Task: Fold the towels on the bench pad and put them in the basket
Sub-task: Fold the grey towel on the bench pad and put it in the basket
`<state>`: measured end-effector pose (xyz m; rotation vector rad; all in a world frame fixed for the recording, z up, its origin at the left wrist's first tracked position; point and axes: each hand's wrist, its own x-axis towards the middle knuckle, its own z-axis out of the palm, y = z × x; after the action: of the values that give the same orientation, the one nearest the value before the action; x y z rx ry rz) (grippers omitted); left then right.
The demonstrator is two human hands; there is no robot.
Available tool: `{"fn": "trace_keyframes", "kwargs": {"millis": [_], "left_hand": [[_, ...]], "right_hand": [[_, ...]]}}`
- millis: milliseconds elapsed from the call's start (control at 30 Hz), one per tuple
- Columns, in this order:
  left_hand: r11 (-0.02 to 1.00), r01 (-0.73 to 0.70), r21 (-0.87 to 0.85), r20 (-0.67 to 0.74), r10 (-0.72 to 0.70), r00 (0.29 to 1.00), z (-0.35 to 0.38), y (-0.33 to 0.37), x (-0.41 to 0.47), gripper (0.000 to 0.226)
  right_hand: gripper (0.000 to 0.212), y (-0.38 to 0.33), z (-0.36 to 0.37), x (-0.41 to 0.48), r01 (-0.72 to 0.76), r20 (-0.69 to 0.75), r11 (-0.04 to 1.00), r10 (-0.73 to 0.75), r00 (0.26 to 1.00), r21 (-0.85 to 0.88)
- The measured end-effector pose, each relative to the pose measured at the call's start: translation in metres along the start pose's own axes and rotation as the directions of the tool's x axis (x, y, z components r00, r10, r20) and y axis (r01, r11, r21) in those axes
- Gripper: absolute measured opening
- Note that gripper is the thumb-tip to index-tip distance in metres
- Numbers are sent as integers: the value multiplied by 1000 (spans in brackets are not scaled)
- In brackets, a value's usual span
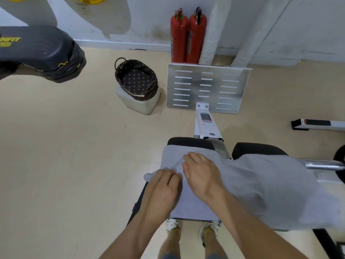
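Observation:
A light grey towel (188, 204) lies over the black bench pad (190, 143) in front of me. My left hand (162, 189) pinches the towel's bunched left corner. Beside it, my right hand (201, 172) rests flat on the cloth with its fingers spread. A second grey towel (270, 186) drapes over the neighbouring black pad (257, 148) to the right. On the floor at the far left of the bench, a dark wicker basket (136, 79) with a dotted lining sits on a white container (139, 103); nothing is in it.
A perforated metal footplate (207, 88) and white machine beam (207, 126) stand ahead of the bench. Two red fire extinguishers (187, 36) lean against the wall. A black padded machine part (41, 53) juts in at upper left. A chrome bar (323, 164) sticks out at right.

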<state>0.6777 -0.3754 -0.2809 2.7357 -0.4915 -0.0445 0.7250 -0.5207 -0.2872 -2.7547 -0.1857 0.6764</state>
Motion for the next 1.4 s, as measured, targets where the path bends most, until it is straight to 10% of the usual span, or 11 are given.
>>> {"fn": "trace_keyframes", "kwargs": {"millis": [300, 467, 667, 967, 1234, 1400], "left_hand": [[971, -115, 208, 219, 68, 973, -11, 1, 6, 42], [945, -105, 309, 216, 38, 976, -13, 37, 15, 36], [971, -238, -10, 303, 229, 925, 31, 146, 40, 37], [867, -481, -130, 388, 491, 780, 91, 279, 54, 58], [906, 182, -381, 488, 31, 872, 115, 354, 67, 35], [918, 246, -311, 522, -52, 851, 115, 354, 80, 19]], "right_hand": [[44, 102, -23, -109, -374, -386, 910, 414, 824, 178], [59, 167, -23, -160, -475, -314, 758, 630, 710, 447], [76, 230, -22, -187, -544, -37, 425, 811, 584, 724], [34, 302, -42, -191, -417, 193, 138, 729, 657, 899], [4, 316, -53, -200, -316, 221, 46, 620, 753, 948], [15, 330, -63, -202, -395, 310, 105, 454, 836, 912]]}}
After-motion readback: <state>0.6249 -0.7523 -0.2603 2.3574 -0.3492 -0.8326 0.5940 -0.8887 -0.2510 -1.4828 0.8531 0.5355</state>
